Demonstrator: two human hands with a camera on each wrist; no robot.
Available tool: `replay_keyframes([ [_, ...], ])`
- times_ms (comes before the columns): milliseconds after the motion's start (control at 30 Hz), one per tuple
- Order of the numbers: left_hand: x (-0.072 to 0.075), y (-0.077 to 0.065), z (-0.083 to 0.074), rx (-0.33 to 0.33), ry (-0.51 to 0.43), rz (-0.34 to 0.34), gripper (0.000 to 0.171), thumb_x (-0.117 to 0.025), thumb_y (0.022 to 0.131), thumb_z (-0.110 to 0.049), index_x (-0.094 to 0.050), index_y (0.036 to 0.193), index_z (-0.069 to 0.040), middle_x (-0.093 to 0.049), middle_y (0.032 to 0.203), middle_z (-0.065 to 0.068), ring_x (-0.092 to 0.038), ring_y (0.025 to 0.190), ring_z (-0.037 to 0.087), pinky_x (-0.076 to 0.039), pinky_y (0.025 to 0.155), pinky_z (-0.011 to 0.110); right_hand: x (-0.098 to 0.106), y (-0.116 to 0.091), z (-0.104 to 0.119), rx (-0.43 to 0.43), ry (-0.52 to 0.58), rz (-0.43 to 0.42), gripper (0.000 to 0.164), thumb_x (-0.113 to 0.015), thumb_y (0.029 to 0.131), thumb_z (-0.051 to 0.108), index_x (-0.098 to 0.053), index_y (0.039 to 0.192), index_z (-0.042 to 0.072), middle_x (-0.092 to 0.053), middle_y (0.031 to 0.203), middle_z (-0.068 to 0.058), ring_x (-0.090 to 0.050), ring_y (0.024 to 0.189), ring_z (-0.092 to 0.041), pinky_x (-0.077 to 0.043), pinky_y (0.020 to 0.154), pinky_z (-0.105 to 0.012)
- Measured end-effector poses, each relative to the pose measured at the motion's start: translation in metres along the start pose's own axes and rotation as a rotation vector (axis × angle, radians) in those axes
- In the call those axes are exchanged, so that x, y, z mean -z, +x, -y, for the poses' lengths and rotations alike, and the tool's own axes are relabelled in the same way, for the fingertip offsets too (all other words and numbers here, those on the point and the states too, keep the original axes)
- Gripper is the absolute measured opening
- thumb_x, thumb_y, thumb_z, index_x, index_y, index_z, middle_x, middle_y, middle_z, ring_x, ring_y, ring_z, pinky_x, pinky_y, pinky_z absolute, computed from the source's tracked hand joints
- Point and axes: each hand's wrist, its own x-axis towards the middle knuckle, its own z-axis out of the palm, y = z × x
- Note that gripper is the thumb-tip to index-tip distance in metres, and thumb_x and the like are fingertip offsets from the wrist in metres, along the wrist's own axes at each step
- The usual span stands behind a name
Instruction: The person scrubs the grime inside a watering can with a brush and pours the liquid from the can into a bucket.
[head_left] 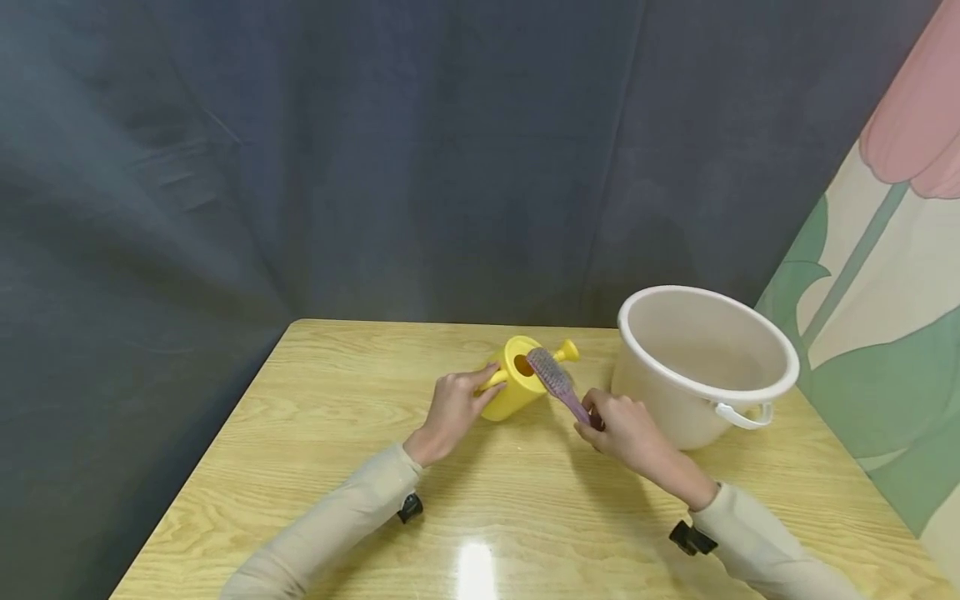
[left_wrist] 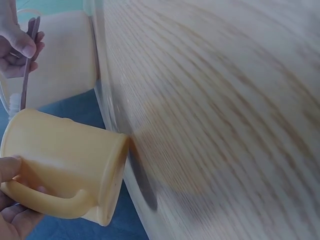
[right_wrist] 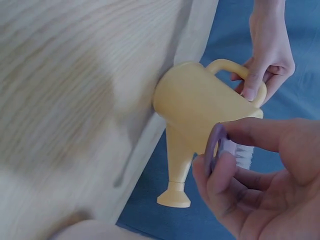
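Note:
A small yellow watering can (head_left: 508, 402) is tilted low over the wooden table. My left hand (head_left: 452, 408) grips its looped handle (left_wrist: 50, 200), fingers wrapped round it. Its round top opening shows in the head view, and the spout (right_wrist: 178, 165) points away to the right. In my right hand (head_left: 624, 429) I hold a purple scrub brush (head_left: 558, 385) by its handle, pinched between thumb and fingers. The brush's pale bristles (right_wrist: 244, 156) are right at the can's top rim.
A large white bucket (head_left: 693, 417) with a white handle (head_left: 744, 416) stands on the table (head_left: 360, 392) just right of my right hand. Behind the table hangs a dark blue cloth (head_left: 450, 167). A flower-patterned panel (head_left: 892, 333) borders the right side.

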Motion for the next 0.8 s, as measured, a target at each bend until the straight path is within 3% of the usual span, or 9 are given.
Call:
replay_keyframes([
  [800, 0.001, -0.001, 0.001, -0.005, -0.016, 0.007, 0.033, -0.073, 0.091, -0.012, -0.066, 0.119, 0.004, -0.067, 0.114, 0.019, -0.072, 0.091, 0.025, -0.059, 0.077, 0.025, 0.000, -0.015, -0.008, -0.181, 0.104, 0.074, 0.014, -0.071, 0.087, 0.005, -0.059, 0.090, 0.001, -0.059, 0.058, 0.005, -0.050, 0.045, -0.008, -0.042, 0.037, -0.022],
])
